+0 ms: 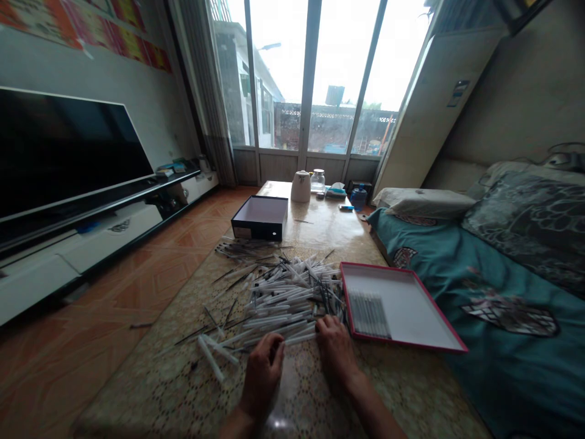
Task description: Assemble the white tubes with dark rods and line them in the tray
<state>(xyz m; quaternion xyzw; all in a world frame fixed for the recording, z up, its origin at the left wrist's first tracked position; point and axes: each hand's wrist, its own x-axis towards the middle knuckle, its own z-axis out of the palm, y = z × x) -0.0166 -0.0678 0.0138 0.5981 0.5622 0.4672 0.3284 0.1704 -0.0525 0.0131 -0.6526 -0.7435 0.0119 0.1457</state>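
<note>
Between my hands lies a slim white pen barrel (300, 338). My left hand (264, 364) is closed, thumb and forefinger pinched at the barrel's left end. My right hand (336, 345) has its fingers curled round the other end, at the near edge of the heap. That heap of white pen barrels (283, 299) spreads over the table, with thin dark refills (237, 277) scattered at its left and far sides. Right of my right hand is a shallow red-rimmed box lid (423, 311), holding a neat row of pens (369, 312) on its left side.
A dark open box (260, 218) stands beyond the heap on the patterned table (192, 390). Farther back are a kettle (300, 186), a glass jar (318, 180) and a tissue pack (336, 190). A sofa with a teal cover (439, 262) runs along the right.
</note>
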